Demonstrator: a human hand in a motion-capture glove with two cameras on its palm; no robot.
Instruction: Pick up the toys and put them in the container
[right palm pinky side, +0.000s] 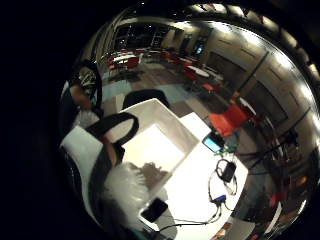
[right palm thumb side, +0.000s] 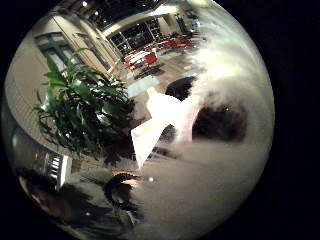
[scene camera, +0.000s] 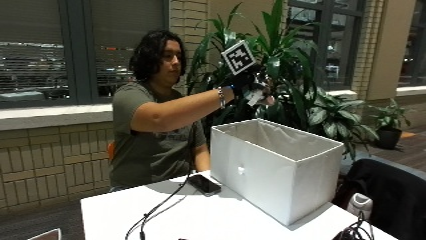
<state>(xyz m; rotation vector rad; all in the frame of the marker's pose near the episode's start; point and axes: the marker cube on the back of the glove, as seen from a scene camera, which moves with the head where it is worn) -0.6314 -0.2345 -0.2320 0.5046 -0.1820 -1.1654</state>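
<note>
White fabric container (scene camera: 276, 167), open top, sits on the white table (scene camera: 180, 215) in front of a seated person. Gloved right hand (scene camera: 247, 82) is raised above the container's near rim, arm stretched out over it. Fingers curl around a white fluffy toy (scene camera: 255, 97); only a small pale bit of it shows under the glove in the outside view. Little finger side palm view: white fur of the toy (right palm pinky side: 125, 192) sits close to the palm, with the open container (right palm pinky side: 155, 145) below it, inside looking pale and bare as far as visible. Thumb side palm view: toy fur (right palm thumb side: 220, 75) fills much of the frame, with a dark patch on it, possibly an eye or nose, can't tell. Container corner (right palm thumb side: 150, 132) is visible past the fur.

Black phone (scene camera: 204, 184) lies on the table just beside the container's left wall, cable running from it toward the table's front edge. Big leafy plant (scene camera: 293, 60) stands behind the container. Dark jacket (scene camera: 386, 192) hangs over a chair at the right of the table.
</note>
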